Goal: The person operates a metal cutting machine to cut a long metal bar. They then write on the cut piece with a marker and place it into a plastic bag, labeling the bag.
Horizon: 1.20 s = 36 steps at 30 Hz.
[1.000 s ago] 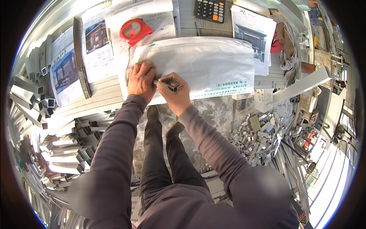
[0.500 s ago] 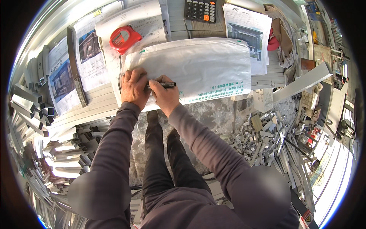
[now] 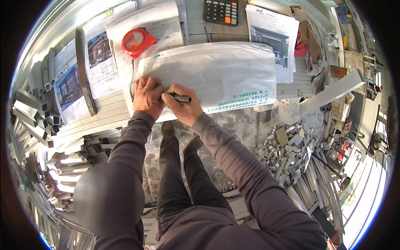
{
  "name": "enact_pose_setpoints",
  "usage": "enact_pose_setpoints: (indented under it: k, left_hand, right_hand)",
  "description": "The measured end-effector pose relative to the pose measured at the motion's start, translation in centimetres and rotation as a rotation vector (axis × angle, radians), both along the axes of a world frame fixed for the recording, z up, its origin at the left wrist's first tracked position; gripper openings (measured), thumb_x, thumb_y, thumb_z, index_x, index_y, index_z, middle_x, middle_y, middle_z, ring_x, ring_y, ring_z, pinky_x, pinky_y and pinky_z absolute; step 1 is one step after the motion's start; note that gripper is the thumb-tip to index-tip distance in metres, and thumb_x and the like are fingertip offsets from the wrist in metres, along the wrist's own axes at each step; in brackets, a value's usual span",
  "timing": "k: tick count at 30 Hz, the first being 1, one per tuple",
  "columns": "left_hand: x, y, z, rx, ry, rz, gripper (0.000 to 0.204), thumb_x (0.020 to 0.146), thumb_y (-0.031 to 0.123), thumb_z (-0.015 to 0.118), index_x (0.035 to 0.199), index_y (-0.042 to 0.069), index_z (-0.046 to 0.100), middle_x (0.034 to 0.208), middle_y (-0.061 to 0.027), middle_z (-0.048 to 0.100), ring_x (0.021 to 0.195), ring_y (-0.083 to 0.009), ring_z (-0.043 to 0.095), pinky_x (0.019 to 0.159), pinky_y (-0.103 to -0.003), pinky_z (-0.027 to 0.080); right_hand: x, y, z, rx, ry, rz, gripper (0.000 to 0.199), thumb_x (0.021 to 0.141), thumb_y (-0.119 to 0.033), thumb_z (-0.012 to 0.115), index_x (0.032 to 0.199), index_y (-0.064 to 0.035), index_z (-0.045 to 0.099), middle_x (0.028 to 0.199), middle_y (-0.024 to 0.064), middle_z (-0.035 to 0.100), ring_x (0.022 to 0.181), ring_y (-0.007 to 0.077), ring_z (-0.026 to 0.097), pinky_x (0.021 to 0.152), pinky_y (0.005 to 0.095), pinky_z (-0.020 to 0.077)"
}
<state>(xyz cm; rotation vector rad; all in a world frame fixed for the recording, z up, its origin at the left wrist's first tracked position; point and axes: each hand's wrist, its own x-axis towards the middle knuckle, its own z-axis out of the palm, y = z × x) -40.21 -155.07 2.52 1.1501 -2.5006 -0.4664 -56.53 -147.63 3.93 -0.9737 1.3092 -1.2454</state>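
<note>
A white plastic bag (image 3: 216, 68) with green print along its near edge lies flattened across the bench. On its left end my left hand (image 3: 148, 96) presses down, fingers bent and close together, their tips hidden. Beside it, almost touching, my right hand (image 3: 183, 106) is closed around a dark marker pen (image 3: 182, 98). The pen's tip is hidden by the fingers, near the bag's lower left edge. Just beyond my left hand, a red tape measure (image 3: 136, 42) sits on an open notebook (image 3: 168, 21), its strip running down toward the bag.
A black calculator (image 3: 221, 11) lies at the back. Printed sheets (image 3: 273, 41) with building pictures lie right and left. A metal bar (image 3: 84, 75) rests across the left papers. Aluminium tubes (image 3: 35, 110) stack at left; a heap of offcuts (image 3: 291, 146) covers the floor at right.
My right hand has shifted slightly down and right, and the marker pen lies at a lower slant. The left hand stays on the bag. My right foot has moved a little to the right.
</note>
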Motion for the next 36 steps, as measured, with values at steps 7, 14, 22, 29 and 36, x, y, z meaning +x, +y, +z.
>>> enact_pose_setpoints:
  k: [7,14,22,29,36]
  left_hand:
    - [0.1,0.2,-0.4,-0.003,0.007,0.038,0.021,0.075,0.016,0.084,0.093,0.014,0.073,0.112,-0.0016,0.064,0.116,-0.0311,0.057,0.101,-0.048,0.045]
    - [0.2,0.2,-0.1,0.022,0.002,0.004,0.020,0.075,0.014,0.083,0.093,0.012,0.073,0.113,-0.0022,0.064,0.116,-0.0318,0.057,0.103,-0.049,0.046]
    - [0.5,0.1,0.0,0.044,-0.005,-0.026,0.018,0.077,0.014,0.081,0.095,0.013,0.077,0.112,-0.0027,0.063,0.115,-0.0317,0.057,0.103,-0.049,0.045]
    - [0.6,0.0,0.1,0.064,0.020,-0.017,0.015,0.076,0.014,0.081,0.090,0.013,0.076,0.108,-0.0018,0.063,0.112,-0.0297,0.058,0.103,-0.047,0.044]
    - [1.1,-0.1,0.7,0.078,-0.014,-0.070,0.015,0.081,0.019,0.081,0.096,0.017,0.083,0.108,0.0000,0.063,0.114,-0.0270,0.056,0.104,-0.044,0.043]
  right_hand:
    - [3.0,-0.2,-0.3,0.355,-0.232,-0.247,0.028,0.107,-0.021,0.074,0.088,-0.0073,0.059,0.072,-0.0006,0.059,0.064,0.0074,0.055,0.057,0.0286,0.0453]
    - [1.2,-0.7,-0.7,0.147,-0.180,-0.053,0.030,0.108,-0.021,0.074,0.088,-0.0080,0.056,0.073,-0.0015,0.058,0.064,0.0069,0.052,0.057,0.0284,0.0435]
    - [-1.2,-0.7,0.4,-0.067,0.144,0.187,0.030,0.108,-0.021,0.075,0.089,-0.0071,0.056,0.074,-0.0027,0.057,0.069,0.0062,0.048,0.060,0.0309,0.0429]
    - [1.7,0.2,1.1,0.320,-0.233,-0.072,0.029,0.110,-0.026,0.072,0.092,-0.0075,0.059,0.075,-0.0001,0.062,0.067,0.0072,0.055,0.059,0.0287,0.0456]
    - [-2.2,-1.1,2.5,-0.187,0.384,0.387,0.018,0.102,-0.010,0.079,0.099,-0.0036,0.062,0.077,0.0083,0.063,0.068,0.0130,0.055,0.064,0.0334,0.0492]
